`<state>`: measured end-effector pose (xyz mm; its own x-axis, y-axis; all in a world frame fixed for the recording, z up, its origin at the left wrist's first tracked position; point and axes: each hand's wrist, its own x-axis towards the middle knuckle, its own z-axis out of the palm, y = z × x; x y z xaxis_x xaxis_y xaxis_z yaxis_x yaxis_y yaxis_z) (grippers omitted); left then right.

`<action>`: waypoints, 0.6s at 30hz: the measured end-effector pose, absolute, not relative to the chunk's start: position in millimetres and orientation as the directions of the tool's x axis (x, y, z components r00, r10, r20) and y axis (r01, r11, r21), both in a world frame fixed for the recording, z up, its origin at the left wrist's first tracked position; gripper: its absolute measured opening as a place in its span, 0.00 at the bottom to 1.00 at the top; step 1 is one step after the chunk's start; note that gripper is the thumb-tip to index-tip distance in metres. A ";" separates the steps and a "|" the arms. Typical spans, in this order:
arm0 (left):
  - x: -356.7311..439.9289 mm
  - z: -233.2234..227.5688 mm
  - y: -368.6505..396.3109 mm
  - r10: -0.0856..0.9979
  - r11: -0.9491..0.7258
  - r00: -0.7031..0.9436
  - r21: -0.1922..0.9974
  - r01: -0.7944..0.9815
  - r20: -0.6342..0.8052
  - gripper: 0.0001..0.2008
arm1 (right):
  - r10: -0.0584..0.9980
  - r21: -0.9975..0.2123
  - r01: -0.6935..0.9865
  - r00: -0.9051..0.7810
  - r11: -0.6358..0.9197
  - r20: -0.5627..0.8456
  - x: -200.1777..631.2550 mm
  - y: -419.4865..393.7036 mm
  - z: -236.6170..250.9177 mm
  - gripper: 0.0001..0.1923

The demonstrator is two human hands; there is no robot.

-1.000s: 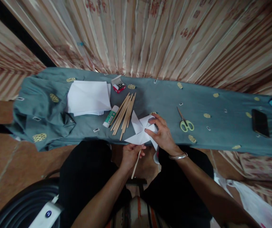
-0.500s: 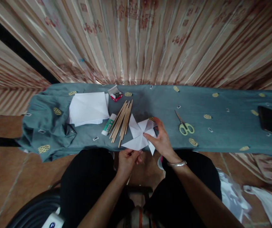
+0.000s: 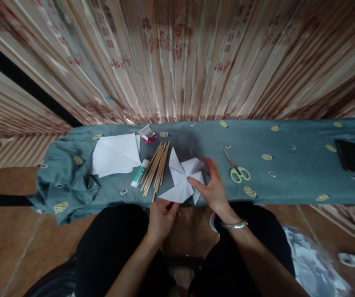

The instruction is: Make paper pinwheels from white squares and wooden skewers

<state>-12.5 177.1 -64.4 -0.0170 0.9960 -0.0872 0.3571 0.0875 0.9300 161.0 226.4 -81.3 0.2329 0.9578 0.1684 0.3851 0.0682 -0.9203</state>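
A white paper pinwheel (image 3: pixel 182 181) is held over the near edge of the cloth-covered table, its folded blades spreading from the middle. My right hand (image 3: pixel 216 192) grips it from the right, thumb pressed near its centre and fingers around the right side. My left hand (image 3: pixel 160 218) is closed at its lower edge, some fingertips hidden under the paper. Just left of the pinwheel lies a bundle of thin wooden sticks (image 3: pixel 155 169). A glue stick (image 3: pixel 139 174) rests beside them.
White paper sheets (image 3: pixel 117 154) are stacked at the left, near a small open red box (image 3: pixel 148 135) of metal pieces. Green-handled scissors (image 3: pixel 237 171) lie right of my right hand. A dark phone (image 3: pixel 353 157) is at the far right. A curtain (image 3: pixel 177 74) hangs behind the table.
My left hand has moved up to the pinwheel's lower edge, its fingertips now partly under the paper. My right thumb stays near the centre. The view has tilted up slightly.
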 end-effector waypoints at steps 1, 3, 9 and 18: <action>-13.0 -61.3 178.1 0.998 0.055 -0.012 0.921 0.385 -0.054 0.17 | 0.954 -0.930 0.363 0.256 0.051 0.153 160.9 226.1 -80.9 0.45; -13.7 -54.8 180.5 1.000 -0.008 0.000 0.900 0.437 0.009 0.17 | 0.949 -0.949 0.314 0.295 0.014 0.112 160.6 225.9 -79.8 0.49; -12.2 -40.4 189.5 0.976 -0.217 0.090 0.821 0.528 0.200 0.16 | 0.947 -0.991 -0.098 0.299 -0.092 -0.118 156.7 230.4 -70.5 0.53; -10.7 -34.8 206.1 0.870 -0.484 0.285 0.590 0.646 0.402 0.12 | 0.969 -0.802 -0.574 0.064 -0.162 -0.241 154.5 236.0 -47.1 0.16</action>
<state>-10.7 206.1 -34.8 0.2854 0.8702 0.4017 0.6463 -0.4842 0.5898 154.5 236.0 -47.1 0.0636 0.9685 -0.2406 -0.5744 -0.1617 -0.8025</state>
